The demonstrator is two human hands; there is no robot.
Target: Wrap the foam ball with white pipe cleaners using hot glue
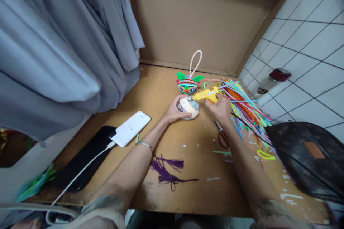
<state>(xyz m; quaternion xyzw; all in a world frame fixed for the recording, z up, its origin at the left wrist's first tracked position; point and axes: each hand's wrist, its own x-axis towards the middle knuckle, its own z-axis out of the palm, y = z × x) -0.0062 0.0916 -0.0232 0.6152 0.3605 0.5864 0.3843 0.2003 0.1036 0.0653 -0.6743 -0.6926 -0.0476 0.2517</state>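
My left hand (173,110) grips a round ball (189,108) wrapped in cream and grey strands, just above the tabletop. In my right hand (221,108) is a yellow hot glue gun (206,95), its nozzle at the top of the ball; whether it touches cannot be made out. Right behind the ball sits a colourful animal-head ornament (187,87) with green ears and a white loop. Scissors (223,136) lie under my right forearm, partly hidden. Purple tassels (168,170) rest on the table nearer to me.
Many coloured pipe cleaners (245,105) are heaped at the right, beside a brown patterned bag (306,154) and a bottle (272,80). On the left lie a white power bank (133,127) with a cable and a black tablet-like slab (88,161). A grey curtain (72,43) hangs there; cardboard (199,21) stands behind.
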